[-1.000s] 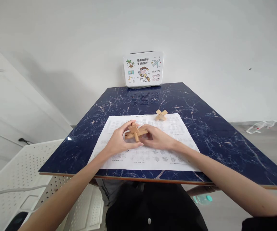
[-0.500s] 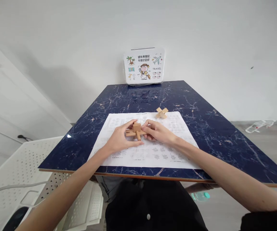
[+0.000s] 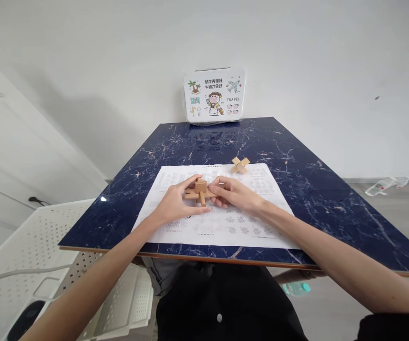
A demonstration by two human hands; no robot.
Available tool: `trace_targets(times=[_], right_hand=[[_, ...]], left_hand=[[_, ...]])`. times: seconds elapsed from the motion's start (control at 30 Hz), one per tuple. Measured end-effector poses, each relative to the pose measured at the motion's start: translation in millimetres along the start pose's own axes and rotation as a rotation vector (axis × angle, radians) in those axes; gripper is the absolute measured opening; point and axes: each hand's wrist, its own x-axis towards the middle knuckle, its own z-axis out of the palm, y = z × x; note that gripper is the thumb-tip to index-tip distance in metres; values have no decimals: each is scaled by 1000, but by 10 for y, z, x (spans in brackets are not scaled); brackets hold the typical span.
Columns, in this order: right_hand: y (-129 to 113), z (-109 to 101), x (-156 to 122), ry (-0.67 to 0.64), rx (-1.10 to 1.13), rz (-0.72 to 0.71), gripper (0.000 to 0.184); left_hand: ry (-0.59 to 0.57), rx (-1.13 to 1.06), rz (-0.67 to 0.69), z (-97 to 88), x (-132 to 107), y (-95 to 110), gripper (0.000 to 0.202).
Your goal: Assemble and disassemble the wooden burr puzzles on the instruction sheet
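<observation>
Between my two hands is a wooden interlocking puzzle (image 3: 201, 188), brown, with crossed bars and a block on top. My left hand (image 3: 174, 202) curves round its left side, thumb by the front bar and fingers at the back bar. On the right, my right hand (image 3: 233, 192) pinches the end of the bar that points right. Under both hands lies a white instruction sheet (image 3: 207, 232) printed with small diagrams. A second, lighter wooden puzzle (image 3: 240, 166), shaped like a cross of bars, rests at the sheet's back edge.
The blue marbled table (image 3: 126, 189) has its front edge close to my body. A white printed case (image 3: 214, 96) leans on the wall at the back. To the left stands a white perforated rack (image 3: 55, 222). A plastic bottle (image 3: 382, 186) lies on the floor at right.
The view has shifted slightly. Both hands keep their hold on the brown puzzle, with hardly any movement. The lighter puzzle stays where it was.
</observation>
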Motion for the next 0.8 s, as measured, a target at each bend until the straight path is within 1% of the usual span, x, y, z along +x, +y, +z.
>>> trace_targets(times=[0.13,0.27,0.4,0.47,0.53,0.6,0.67,0.73,0.8], right_hand=[[10,11,4,14,-30,-12,33],[-9,-2,-4,9,6,5,32],[-15,-15,6,16,208,68,30],[-18,-16,18,-7,340,109,28],[-26,-14,29,-38,452,126,26],[-38,-10,35,-60,528,112,22],[-45,-3,37,-66,552,81,21],[-41,2,36,-57,502,50,22],[-27,-3,35,-23,352,19,23]], left_hand=[[-2,-2,22,3,-4,7,101],[27,21,24,-3,0,20,95],[26,-48,20,-15,16,6,85],[23,-111,23,-9,21,-17,89],[52,-173,23,6,19,-37,94],[82,-217,-1,22,10,-33,86],[69,-248,-57,28,-2,3,70],[20,-273,-110,19,-17,58,57],[-13,-267,-113,2,-33,103,48]])
